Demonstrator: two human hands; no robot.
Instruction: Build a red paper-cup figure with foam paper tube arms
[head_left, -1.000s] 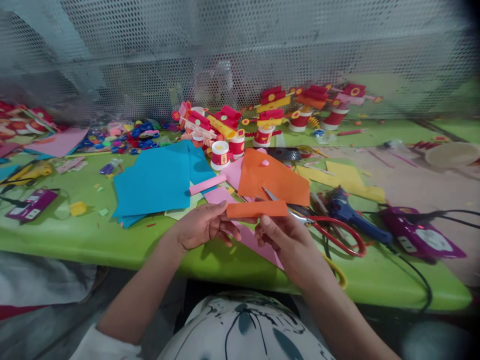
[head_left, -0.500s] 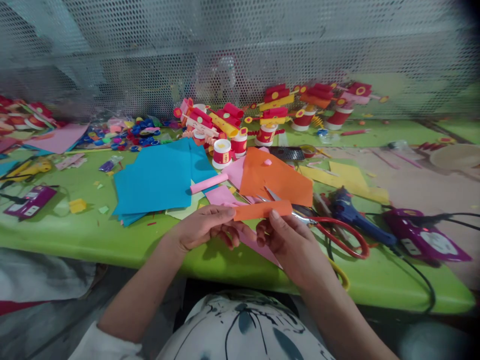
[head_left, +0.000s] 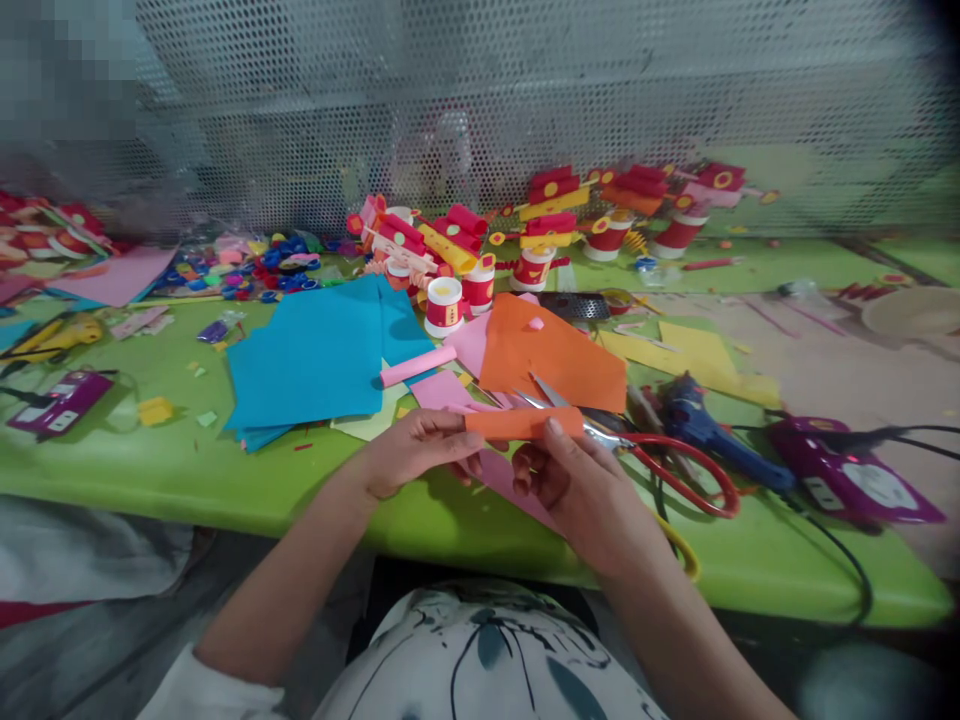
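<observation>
An orange rolled paper strip (head_left: 510, 424) is held level above the table's front part. My left hand (head_left: 424, 450) grips its left end, fingers curled behind it. My right hand (head_left: 574, 475) pinches the right end, thumb on the front face. Just behind and to the right lie scissors (head_left: 675, 470) with red handles, their blades pointing away to the left. A flat orange sheet (head_left: 559, 355) lies beyond the strip. Pink paper (head_left: 517, 485) shows under my hands, and a pink paper tube (head_left: 418, 366) rests behind my left hand.
Blue sheets (head_left: 315, 355) lie at left. At right are a blue glue gun (head_left: 720, 435) and a purple corded box (head_left: 847, 470). Red paper cups (head_left: 445, 305) and paper-topped cup figures (head_left: 551, 225) stand along the mesh wall (head_left: 480, 80). Yellow paper (head_left: 697, 365) lies right of centre.
The fingers of my left hand have shifted and curled more behind the orange strip. The strip has moved only slightly. Both hands still hold it.
</observation>
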